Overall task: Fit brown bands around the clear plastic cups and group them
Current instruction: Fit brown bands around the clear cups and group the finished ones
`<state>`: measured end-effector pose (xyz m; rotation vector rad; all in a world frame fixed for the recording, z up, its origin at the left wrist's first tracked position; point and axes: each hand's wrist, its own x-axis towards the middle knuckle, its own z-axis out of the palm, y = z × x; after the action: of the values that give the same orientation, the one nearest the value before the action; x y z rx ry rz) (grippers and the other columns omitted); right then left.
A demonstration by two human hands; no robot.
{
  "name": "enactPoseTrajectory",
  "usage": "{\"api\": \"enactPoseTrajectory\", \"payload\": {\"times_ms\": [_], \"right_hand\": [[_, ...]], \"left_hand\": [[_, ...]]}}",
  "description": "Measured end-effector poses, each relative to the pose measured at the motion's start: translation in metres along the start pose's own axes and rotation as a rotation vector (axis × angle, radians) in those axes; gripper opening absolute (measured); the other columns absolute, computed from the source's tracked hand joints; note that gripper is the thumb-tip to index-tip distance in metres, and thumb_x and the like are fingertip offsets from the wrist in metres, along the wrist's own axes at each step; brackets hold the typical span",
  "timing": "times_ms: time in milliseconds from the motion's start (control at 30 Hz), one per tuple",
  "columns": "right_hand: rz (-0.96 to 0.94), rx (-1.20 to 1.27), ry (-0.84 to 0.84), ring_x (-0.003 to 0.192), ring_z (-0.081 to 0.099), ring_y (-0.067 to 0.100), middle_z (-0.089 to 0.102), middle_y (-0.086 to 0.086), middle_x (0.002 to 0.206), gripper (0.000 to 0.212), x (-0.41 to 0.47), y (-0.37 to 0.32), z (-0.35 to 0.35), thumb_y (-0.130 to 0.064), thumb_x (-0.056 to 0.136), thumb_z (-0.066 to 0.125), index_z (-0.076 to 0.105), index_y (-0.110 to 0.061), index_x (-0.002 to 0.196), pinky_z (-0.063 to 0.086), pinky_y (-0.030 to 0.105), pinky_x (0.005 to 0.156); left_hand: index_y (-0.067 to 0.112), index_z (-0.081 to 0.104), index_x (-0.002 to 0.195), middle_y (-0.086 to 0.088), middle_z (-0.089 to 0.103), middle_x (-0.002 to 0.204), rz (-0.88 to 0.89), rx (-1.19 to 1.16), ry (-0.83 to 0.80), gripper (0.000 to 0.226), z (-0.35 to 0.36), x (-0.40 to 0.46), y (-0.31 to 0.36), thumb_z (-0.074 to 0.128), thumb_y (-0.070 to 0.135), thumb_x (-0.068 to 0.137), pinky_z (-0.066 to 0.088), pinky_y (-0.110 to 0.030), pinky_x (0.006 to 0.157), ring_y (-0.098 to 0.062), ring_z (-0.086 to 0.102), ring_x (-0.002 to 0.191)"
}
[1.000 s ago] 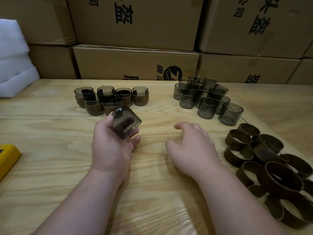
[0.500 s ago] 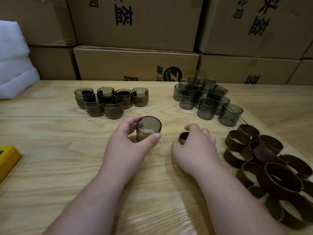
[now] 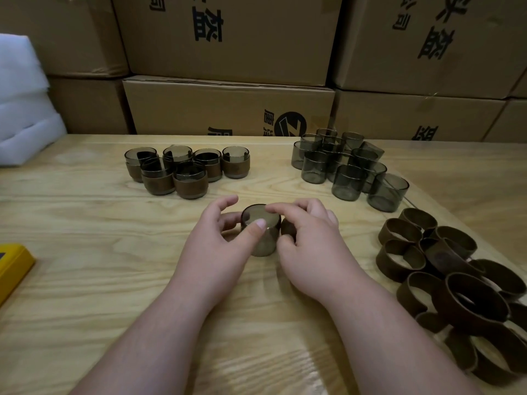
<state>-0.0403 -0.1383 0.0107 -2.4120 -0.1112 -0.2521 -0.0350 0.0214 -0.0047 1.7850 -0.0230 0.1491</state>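
- The cup (image 3: 261,233) is smoky, see-through plastic, short and round, standing near the middle of the counter (image 3: 85,252) between both hands.
- The left hand (image 3: 219,246) grasps it, thumb on the near rim, fingers curled round the far side.
- The right hand (image 3: 310,246) pinches a brown band (image 3: 288,227) with curled fingers, touching the cup's right side.
- Banded cups (image 3: 188,171) cluster at back left; bare cups (image 3: 348,166) at back right; loose bands (image 3: 456,283) pile along the right edge.
- A yellow object (image 3: 12,266) sits at the left edge, boxes (image 3: 228,106) line the back.
- Bare wood lies open left of the hands and toward the near edge.
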Motion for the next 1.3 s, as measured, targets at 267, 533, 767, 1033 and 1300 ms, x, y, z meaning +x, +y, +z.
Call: {"api": "enactPoseTrajectory", "payload": {"times_ms": [267,533,767,1033,1300], "right_hand": [[0.021,0.097,0.389,0.124,0.046,0.001,0.043,-0.021,0.127,0.043,0.001,-0.004,-0.012,-0.031,0.096,0.066,0.054,-0.037,0.137,0.038,0.01,0.093],[-0.064,0.328,0.329,0.1,0.06,-0.008,0.061,-0.026,0.105,0.032,-0.009,-0.014,-0.009,-0.05,0.093,0.067,0.058,-0.042,0.122,0.054,0.016,0.078],[-0.002,0.461,0.372,0.092,0.064,-0.002,0.063,-0.021,0.098,0.024,-0.008,-0.016,-0.006,-0.057,0.086,0.07,0.057,-0.044,0.1,0.058,0.025,0.07],[-0.094,0.512,0.305,0.1,0.065,0.001,0.065,-0.022,0.105,0.03,-0.014,-0.026,0.003,-0.064,0.08,0.06,0.056,-0.049,0.105,0.06,0.032,0.082],[-0.206,0.599,0.172,0.115,0.062,-0.002,0.067,-0.027,0.113,0.043,-0.015,-0.027,0.001,-0.042,0.087,0.065,0.059,-0.046,0.129,0.052,0.022,0.098]], "left_hand": [[0.041,0.06,0.119,0.012,0.069,0.107,0.069,-0.072,0.059,0.037,0.001,0.0,0.001,0.068,0.024,0.087,0.047,-0.028,0.085,-0.003,0.063,0.106],[0.047,0.058,0.125,0.021,0.062,0.122,0.197,0.138,-0.041,0.051,0.001,-0.003,0.0,0.078,0.023,0.085,0.048,-0.033,0.105,0.005,0.054,0.12],[0.065,0.042,0.128,0.032,0.047,0.139,0.38,0.221,0.015,0.077,0.001,-0.009,0.005,0.087,0.039,0.07,0.041,-0.035,0.112,-0.005,0.044,0.135],[0.044,0.057,0.131,0.022,0.063,0.125,0.478,0.186,0.089,0.062,0.002,-0.009,0.009,0.07,0.053,0.071,0.041,-0.01,0.094,-0.004,0.058,0.117],[0.033,0.076,0.104,0.01,0.076,0.102,0.312,-0.218,0.101,0.044,-0.002,-0.009,0.013,0.05,0.065,0.088,0.051,-0.016,0.083,-0.004,0.069,0.099]]}}
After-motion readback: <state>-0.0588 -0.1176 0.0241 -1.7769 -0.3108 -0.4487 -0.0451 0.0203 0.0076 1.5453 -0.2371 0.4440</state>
